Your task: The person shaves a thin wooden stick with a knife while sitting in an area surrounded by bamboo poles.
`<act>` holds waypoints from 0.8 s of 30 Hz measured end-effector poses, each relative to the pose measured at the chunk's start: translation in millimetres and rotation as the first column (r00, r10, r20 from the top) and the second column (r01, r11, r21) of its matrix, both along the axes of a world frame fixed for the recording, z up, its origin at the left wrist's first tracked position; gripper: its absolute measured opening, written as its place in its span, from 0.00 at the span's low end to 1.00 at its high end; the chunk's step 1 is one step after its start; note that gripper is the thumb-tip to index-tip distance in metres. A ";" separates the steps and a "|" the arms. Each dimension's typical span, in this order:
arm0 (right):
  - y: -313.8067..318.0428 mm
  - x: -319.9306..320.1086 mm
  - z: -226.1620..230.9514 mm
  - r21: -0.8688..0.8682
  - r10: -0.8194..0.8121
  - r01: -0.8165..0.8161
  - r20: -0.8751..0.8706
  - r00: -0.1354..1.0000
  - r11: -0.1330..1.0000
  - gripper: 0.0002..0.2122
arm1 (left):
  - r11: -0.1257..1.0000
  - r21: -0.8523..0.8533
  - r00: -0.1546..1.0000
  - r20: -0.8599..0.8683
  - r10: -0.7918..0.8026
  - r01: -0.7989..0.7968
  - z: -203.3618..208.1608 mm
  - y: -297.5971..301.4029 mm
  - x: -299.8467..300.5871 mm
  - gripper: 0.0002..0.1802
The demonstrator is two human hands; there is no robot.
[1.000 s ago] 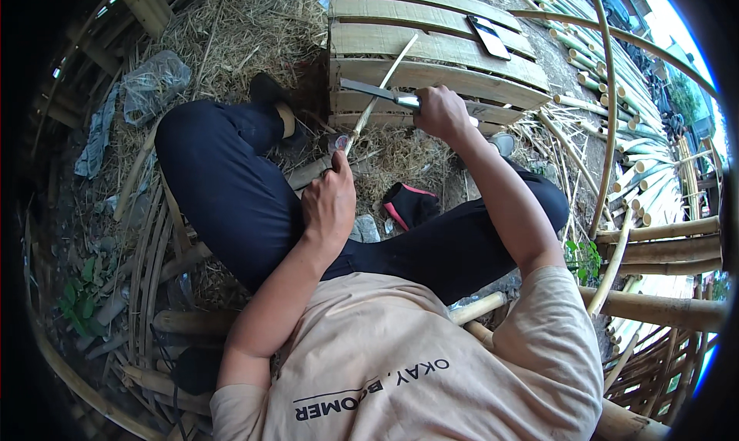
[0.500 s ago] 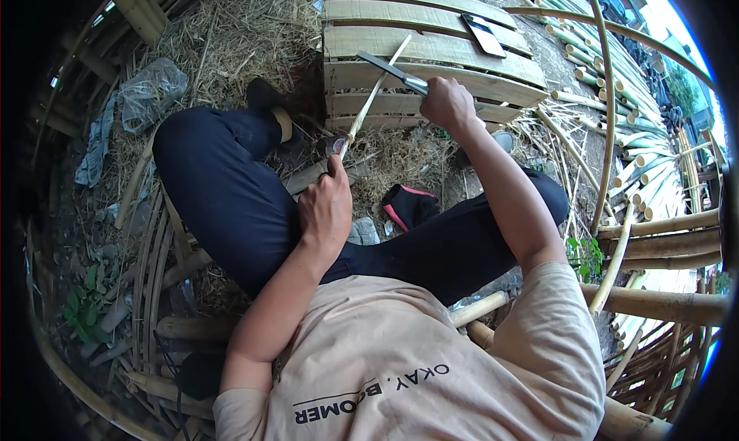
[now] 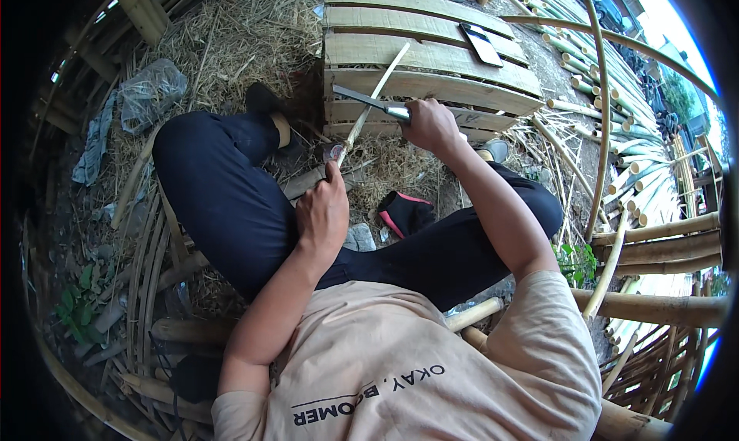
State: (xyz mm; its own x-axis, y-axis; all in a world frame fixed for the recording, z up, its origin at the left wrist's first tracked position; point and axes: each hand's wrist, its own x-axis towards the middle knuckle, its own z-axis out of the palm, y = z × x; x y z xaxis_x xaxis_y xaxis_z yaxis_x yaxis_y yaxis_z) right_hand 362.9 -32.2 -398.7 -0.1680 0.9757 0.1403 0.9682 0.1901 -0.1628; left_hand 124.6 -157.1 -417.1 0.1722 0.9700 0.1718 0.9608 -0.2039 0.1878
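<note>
My left hand (image 3: 322, 207) is closed round the lower end of a thin pale bamboo strip (image 3: 378, 91), its thumb laid along it. The strip slants up and to the right, its far end over a slatted wooden crate (image 3: 431, 80). In my right hand (image 3: 433, 125) is a knife (image 3: 362, 97) with a long grey blade and a metallic handle, the fingers wrapped round the handle. The blade crosses the strip about midway and points to the left. Whether its edge bites into the strip I cannot tell.
A phone (image 3: 481, 45) lies on the crate's top slats. Between my legs are a black and pink glove-like item (image 3: 406, 213) and straw. Clear plastic (image 3: 154, 94) lies at the left. Bamboo poles (image 3: 635, 164) are stacked at the right, and a bamboo rail (image 3: 654, 306) runs beside me.
My right hand has drawn the knife down and left along the bamboo strip, nearer to my left hand. The left hand keeps its hold, nearly in place.
</note>
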 end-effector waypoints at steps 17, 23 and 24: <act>8.9 18.1 8.1 0.056 -0.043 0.043 0.011 0.999 0.998 0.08 | 0.995 -0.096 0.999 0.047 0.011 -0.007 6.1 -1.3 0.2 0.17; 13.4 15.1 -0.1 -0.012 -0.123 0.123 -0.038 0.992 0.992 0.09 | 0.996 -0.083 0.999 0.051 -0.016 0.020 4.0 0.8 0.4 0.17; 16.3 19.0 5.7 -0.012 -0.149 0.149 -0.025 0.989 0.989 0.10 | 0.998 -0.064 0.999 0.038 -0.021 0.024 4.4 0.7 0.2 0.16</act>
State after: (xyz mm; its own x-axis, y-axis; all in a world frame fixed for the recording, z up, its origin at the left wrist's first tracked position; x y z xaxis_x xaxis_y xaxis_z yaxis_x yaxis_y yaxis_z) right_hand 382.0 -16.0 -393.0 -0.0173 0.9910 0.1330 0.9810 0.0426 -0.1895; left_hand 124.9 -156.3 -412.7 0.1887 0.9751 0.1163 0.9481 -0.2118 0.2372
